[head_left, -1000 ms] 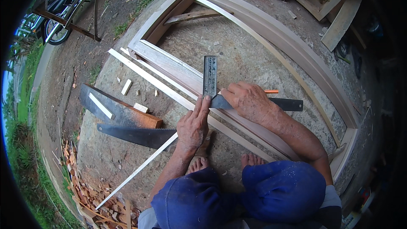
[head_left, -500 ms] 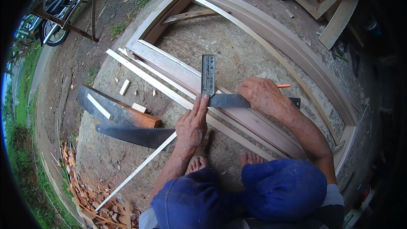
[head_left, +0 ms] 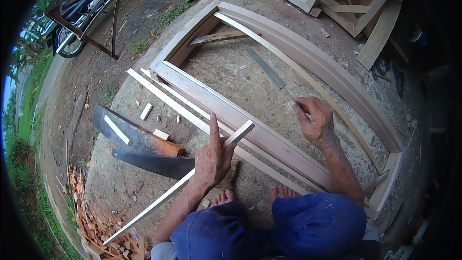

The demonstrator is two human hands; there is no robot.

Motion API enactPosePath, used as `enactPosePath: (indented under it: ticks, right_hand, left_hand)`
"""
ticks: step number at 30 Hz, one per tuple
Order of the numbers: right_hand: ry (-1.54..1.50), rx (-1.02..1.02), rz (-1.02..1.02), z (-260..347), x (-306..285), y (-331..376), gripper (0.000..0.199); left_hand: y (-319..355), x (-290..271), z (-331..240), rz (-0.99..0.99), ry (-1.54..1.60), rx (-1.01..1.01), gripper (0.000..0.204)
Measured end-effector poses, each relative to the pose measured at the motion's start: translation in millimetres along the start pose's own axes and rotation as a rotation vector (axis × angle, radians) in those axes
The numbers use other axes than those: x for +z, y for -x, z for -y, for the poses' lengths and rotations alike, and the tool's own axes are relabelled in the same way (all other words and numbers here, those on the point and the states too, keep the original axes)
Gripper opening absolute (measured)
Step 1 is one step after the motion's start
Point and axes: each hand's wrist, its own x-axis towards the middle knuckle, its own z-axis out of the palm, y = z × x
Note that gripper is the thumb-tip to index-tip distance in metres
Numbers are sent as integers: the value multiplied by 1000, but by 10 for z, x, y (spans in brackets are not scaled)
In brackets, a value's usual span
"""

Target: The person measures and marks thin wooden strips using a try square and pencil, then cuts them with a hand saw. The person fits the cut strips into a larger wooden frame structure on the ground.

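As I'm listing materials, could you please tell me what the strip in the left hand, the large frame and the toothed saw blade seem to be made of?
Strip: probably bare wood, pale with a squared end. Large frame: likely unvarnished wood, pinkish-brown and faintly streaked. Saw blade: seemingly dark steel, thin, finely toothed; any coating is unclear.

The try square point(head_left: 266, 69) has left the pale wooden strip point(head_left: 239, 135) and slants, blurred, beyond the right hand point(head_left: 315, 120), which has turned; the left hand's point(head_left: 211, 161) index finger has lifted, exposing the strip's end.
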Motion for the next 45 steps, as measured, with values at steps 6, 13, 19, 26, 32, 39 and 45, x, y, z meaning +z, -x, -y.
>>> enactPosePath:
  ticks: [6, 13, 19, 26, 32, 39, 45]
  right_hand:
    - [-821, 355, -88, 223, -532, 155, 30]
    - [-1232, 541, 366, 321, -312, 373, 33]
    - [-1297, 572, 432, 380, -243, 561, 29]
    - [-1231, 567, 492, 389, -316, 663, 27]
    - [-1262, 557, 461, 418, -341, 694, 25]
    - [-1261, 477, 406, 446, -342, 685, 21]
    - [-1257, 471, 402, 446, -334, 694, 21]
  left_hand:
    - [-48, -524, -314, 475, 430, -45, 42]
    - [-249, -447, -429, 726, 1104, -275, 62]
    - [-300, -360, -405, 912, 1656, -414, 71]
    - [-206, -410, -516, 994, 1458, -302, 99]
    - [-117, -466, -664, 974, 1480, -302, 89]
    - [-58, -452, -719, 901, 1480, -346, 93]
    - [-66, -440, -686, 925, 1486, -332, 92]
